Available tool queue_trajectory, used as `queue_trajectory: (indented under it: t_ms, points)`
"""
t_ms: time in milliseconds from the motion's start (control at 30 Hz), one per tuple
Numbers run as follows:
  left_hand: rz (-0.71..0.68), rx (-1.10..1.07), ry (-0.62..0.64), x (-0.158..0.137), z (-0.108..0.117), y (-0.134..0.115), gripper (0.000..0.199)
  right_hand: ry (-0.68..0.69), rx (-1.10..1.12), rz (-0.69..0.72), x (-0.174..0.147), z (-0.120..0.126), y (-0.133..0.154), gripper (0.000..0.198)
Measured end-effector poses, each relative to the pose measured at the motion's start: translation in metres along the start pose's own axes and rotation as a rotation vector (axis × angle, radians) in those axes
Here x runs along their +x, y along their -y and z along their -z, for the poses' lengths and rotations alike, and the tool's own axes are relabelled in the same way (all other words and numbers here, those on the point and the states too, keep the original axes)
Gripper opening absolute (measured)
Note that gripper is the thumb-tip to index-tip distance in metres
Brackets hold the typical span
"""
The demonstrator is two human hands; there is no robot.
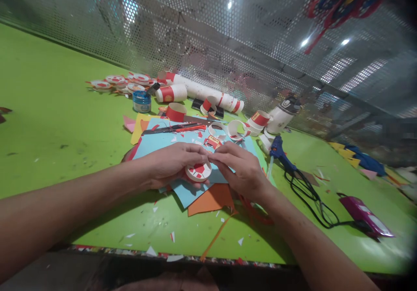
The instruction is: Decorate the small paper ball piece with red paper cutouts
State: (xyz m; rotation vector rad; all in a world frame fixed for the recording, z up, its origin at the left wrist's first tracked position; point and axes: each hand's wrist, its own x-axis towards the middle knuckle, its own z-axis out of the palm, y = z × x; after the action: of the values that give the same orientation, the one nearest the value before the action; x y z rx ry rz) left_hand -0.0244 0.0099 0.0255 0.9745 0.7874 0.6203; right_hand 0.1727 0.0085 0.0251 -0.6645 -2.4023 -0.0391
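Observation:
A round white paper disc with red patches (198, 172), like the bottom of a paper cup, sits in my left hand (177, 163). The left fingers lie beneath it and the thumb reaches over its far edge. My right hand (239, 167) meets the left thumb at that edge, its thumb and fingertips pinched together. Whatever lies in that pinch is too small or hidden to make out. Both hands are above blue paper sheets (156, 145). Just beyond them are a red-and-white cup scrap (213, 141) and white cup rings (236, 129).
Finished-looking red-and-white discs (115, 80), a blue jar (142, 102) and stacked paper cups (205, 90) stand at the back. Right are a blue glue gun (282, 152), its black cable and a purple power strip (366, 216). Paper scraps litter the green table (107, 228).

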Motion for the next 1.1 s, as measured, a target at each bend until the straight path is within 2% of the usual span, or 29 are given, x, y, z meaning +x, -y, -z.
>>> queue_trajectory:
  t_ms: [400, 633, 900, 1100]
  points:
    - [-0.014, 0.037, -0.043, 0.006, 0.004, 0.011, 0.016, -0.107, 0.23, -0.214, 0.0, -0.005, 0.001, 0.011]
    - [-0.023, -0.032, -0.02, 0.006, 0.002, 0.01, 0.012, -0.111, 0.275, -0.267, 0.0, -0.005, 0.002, 0.013]
    - [0.0, -0.059, -0.047, 0.004, 0.0, 0.009, 0.012, -0.137, 0.265, -0.244, -0.001, -0.006, 0.003, 0.015]
    - [-0.034, -0.054, -0.042, 0.005, 0.001, 0.009, 0.016, -0.131, 0.213, -0.159, -0.002, -0.005, 0.0, 0.019]
